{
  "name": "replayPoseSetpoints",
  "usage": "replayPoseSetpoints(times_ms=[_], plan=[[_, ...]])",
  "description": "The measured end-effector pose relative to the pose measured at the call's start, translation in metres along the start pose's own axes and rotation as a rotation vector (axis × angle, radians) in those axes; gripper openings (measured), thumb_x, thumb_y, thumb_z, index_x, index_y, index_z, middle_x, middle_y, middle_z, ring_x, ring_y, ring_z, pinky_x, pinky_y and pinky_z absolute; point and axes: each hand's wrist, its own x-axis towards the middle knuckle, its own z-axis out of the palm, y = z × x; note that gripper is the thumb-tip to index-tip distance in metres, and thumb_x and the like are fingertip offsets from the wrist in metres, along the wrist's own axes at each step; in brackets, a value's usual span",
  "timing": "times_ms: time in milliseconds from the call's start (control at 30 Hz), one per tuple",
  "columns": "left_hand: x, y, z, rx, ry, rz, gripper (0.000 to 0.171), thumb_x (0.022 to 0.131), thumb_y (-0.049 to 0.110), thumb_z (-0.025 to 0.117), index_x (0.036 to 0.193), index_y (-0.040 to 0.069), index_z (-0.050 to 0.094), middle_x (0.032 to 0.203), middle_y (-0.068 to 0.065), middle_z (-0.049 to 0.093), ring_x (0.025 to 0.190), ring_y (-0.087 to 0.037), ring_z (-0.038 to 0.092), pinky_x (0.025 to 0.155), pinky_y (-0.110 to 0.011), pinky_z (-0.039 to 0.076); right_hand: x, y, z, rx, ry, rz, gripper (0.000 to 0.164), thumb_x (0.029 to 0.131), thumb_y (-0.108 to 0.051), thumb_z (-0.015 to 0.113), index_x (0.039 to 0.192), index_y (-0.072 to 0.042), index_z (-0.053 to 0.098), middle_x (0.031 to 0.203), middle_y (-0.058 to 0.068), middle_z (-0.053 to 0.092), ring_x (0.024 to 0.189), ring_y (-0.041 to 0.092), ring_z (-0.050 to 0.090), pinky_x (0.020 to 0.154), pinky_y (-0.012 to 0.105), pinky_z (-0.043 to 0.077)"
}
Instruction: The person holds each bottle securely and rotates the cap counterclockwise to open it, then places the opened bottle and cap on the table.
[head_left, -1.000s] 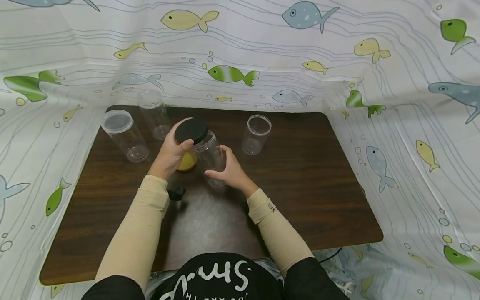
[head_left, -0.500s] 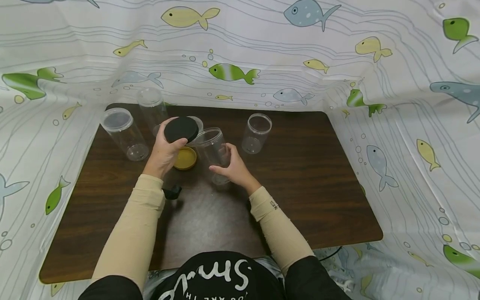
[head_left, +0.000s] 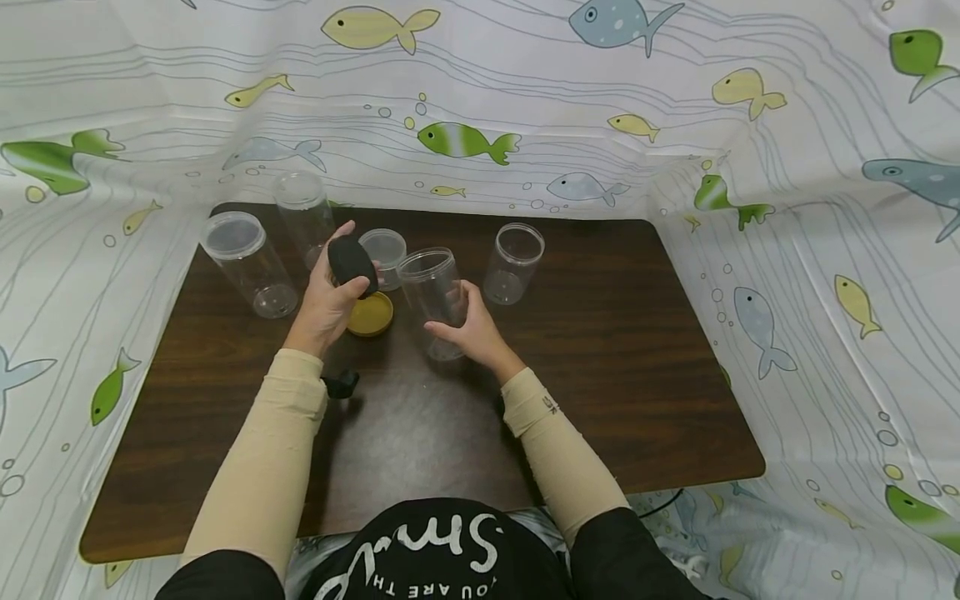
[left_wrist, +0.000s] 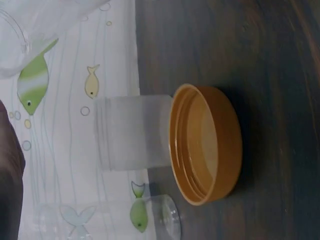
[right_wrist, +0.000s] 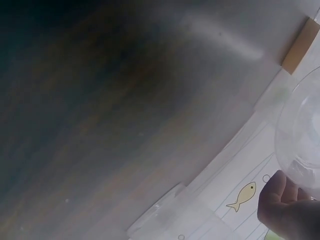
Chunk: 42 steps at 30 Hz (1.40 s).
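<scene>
Near the middle of the frame, a person at a wide table [head_left: 637,375] holds a black lid [head_left: 352,265] and a tall clear jar [head_left: 423,287] apart, one in each hand. The lid sits left of the jar's bare rim, near but not touching, level with it in the frame and tipped steeply. The left hand [head_left: 322,307] has fingers and thumb curled around the lid's edge; the right hand [head_left: 480,329], thumb and fingers spread to the jar's width, grips its side. The jar's long axis runs from the rim, upper left, to the base, lower right; whether that base touches the table cannot be told from here.

A yellow lid [head_left: 370,315] lies hollow side up on the table, just below the black one in the frame and closer to the left hand than the right. A frosted tub [head_left: 383,250] stands behind it, seen between the hands.

The dark wood-grain surface catches glare at lower middle. Two tall jars [head_left: 251,267] with pale tops stand toward upper left, an uncovered jar [head_left: 510,271] right of center. A fish-print curtain [head_left: 525,83] rises behind and along both sides.
</scene>
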Motion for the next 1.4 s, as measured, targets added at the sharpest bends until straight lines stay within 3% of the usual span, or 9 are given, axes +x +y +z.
replayPoseSetpoints(times_ms=[133,233,333,433,533,767,1033,1233,1400], plan=[[-0.001,-0.001,-0.003,0.15,0.011,-0.061,0.097,0.086,0.026,0.083,0.162,0.025,0.023,0.13,-0.011,0.042,0.109,-0.02,0.048,0.082,-0.023,0.05,0.002,0.002,-0.002,0.002,0.032,0.007,0.089,0.085,-0.025,0.084,0.15,-0.004,0.027,0.139,0.016,0.049,0.122,0.029,0.048,0.105,0.045,0.04],[-0.002,-0.001,-0.006,0.329,0.032,-0.127,0.09,0.091,0.02,0.078,0.161,0.018,0.021,0.139,-0.012,0.035,0.117,-0.02,0.042,0.088,-0.024,0.044,0.003,0.006,-0.004,-0.011,0.055,0.02,0.091,0.086,-0.025,0.083,0.151,-0.004,0.024,0.141,0.016,0.049,0.127,0.03,0.047,0.108,0.046,0.038],[-0.004,-0.002,-0.009,0.603,0.03,-0.21,0.086,0.09,0.021,0.078,0.158,0.013,0.026,0.151,-0.015,0.031,0.129,-0.025,0.038,0.102,-0.036,0.038,0.005,0.01,-0.005,-0.028,0.073,0.052,0.093,0.086,-0.028,0.083,0.152,-0.004,0.022,0.142,0.016,0.049,0.133,0.031,0.047,0.111,0.047,0.037],[-0.004,-0.004,-0.01,0.872,-0.02,-0.271,0.095,0.085,0.031,0.083,0.16,0.017,0.027,0.155,-0.016,0.024,0.133,-0.035,0.035,0.105,-0.053,0.036,0.006,0.012,-0.007,-0.023,0.103,0.077,0.095,0.085,-0.028,0.084,0.152,-0.003,0.021,0.141,0.019,0.05,0.134,0.033,0.047,0.112,0.048,0.037],[-0.003,-0.008,-0.009,1.036,-0.099,-0.283,0.105,0.081,0.036,0.087,0.163,0.02,0.023,0.15,-0.02,0.018,0.132,-0.042,0.033,0.103,-0.061,0.035,0.007,0.013,-0.009,-0.022,0.132,0.087,0.096,0.083,-0.027,0.085,0.151,-0.003,0.021,0.14,0.02,0.049,0.132,0.034,0.048,0.109,0.048,0.039],[-0.008,-0.024,-0.007,1.139,-0.204,-0.283,0.115,0.074,0.033,0.092,0.162,0.011,0.022,0.143,-0.025,0.03,0.123,-0.041,0.04,0.102,-0.059,0.038,0.005,0.015,-0.011,-0.038,0.153,0.137,0.096,0.082,-0.025,0.086,0.149,-0.003,0.02,0.143,0.026,0.048,0.134,0.038,0.048,0.11,0.048,0.038],[-0.02,-0.038,-0.01,1.248,-0.286,-0.249,0.118,0.069,0.026,0.096,0.158,0.002,0.024,0.143,-0.025,0.047,0.136,-0.045,0.037,0.108,-0.063,0.031,0.0,0.019,-0.018,-0.065,0.196,0.177,0.097,0.079,-0.021,0.089,0.147,-0.003,0.022,0.14,0.026,0.051,0.127,0.04,0.054,0.106,0.049,0.042],[-0.033,-0.044,-0.015,1.372,-0.318,-0.363,0.121,0.065,0.034,0.098,0.159,0.008,0.026,0.147,-0.012,0.052,0.132,-0.045,0.035,0.091,-0.065,0.026,-0.002,0.022,-0.021,-0.078,0.194,0.183,0.093,0.079,-0.021,0.09,0.144,-0.006,0.026,0.148,0.01,0.049,0.126,0.031,0.055,0.105,0.045,0.042],[-0.042,-0.044,-0.016,1.412,-0.332,-0.404,0.12,0.064,0.034,0.098,0.159,0.013,0.029,0.151,-0.009,0.049,0.13,-0.045,0.031,0.088,-0.063,0.019,-0.003,0.025,-0.023,-0.093,0.197,0.19,0.091,0.079,-0.024,0.09,0.144,-0.009,0.028,0.148,0.009,0.05,0.123,0.029,0.056,0.104,0.045,0.043]])
